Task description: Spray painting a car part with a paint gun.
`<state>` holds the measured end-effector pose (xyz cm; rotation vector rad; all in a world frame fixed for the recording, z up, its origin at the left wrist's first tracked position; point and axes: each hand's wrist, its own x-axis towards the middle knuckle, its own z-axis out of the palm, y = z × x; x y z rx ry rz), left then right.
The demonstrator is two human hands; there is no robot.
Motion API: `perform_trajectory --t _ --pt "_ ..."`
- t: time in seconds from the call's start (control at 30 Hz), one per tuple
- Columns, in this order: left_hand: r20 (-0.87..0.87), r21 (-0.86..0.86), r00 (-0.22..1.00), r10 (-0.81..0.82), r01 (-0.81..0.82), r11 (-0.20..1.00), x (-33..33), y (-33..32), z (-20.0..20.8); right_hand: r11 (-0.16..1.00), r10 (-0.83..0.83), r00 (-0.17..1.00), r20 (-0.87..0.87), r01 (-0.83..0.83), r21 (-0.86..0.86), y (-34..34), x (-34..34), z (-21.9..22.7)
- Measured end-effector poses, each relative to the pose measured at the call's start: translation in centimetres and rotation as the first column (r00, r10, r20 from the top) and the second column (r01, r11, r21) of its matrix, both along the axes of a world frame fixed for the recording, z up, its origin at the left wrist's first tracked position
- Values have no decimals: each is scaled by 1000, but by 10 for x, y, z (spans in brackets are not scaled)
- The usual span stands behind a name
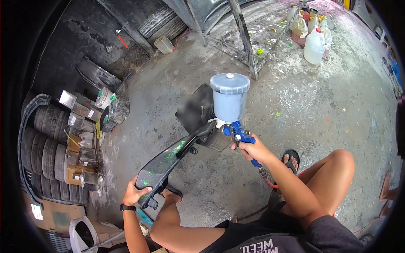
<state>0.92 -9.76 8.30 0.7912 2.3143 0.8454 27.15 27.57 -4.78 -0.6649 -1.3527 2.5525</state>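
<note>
Gray floor (303, 114) fills most of the room, with a dark wall (80, 38) behind its far left corner. Old tires (48, 149) are piled along the floor's left edge, and small clear boxes (86, 145) sit next to them. Close to the floor's far edge is a metal stand (244, 38). Big jugs (314, 46) stand in a bunch near the far right corner.

A long black part (162, 158) is held up over the middle of the floor. It has bright green marks on its top. The left hand (134, 193) has its fingers closed on the near end, with the thumb on top. A black band (127, 208) goes around that wrist.

The right hand (253, 149) has its fingers wrapped around the handle of a blue spray gun (239, 135). A big round cup (230, 103) with a lid sits on top of the gun. The gun is just beside the far tip of the black part; I cannot tell if they touch. Behind them, a flat black thing (192, 110) lies on the floor.
</note>
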Motion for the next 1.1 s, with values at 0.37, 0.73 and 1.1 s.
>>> perform_trajectory --t 0.37,0.73,1.1 --pt "-34 -5 999 4 -4 1000 5 2 -1 947 146 989 -14 -135 292 -51 1 10" --pt "-53 -22 998 -34 33 999 15 7 9 834 173 974 149 -225 503 -67 -9 -15" --pt "-145 -56 986 -81 73 996 17 9 12 936 52 992 114 -88 342 -46 -17 -6"
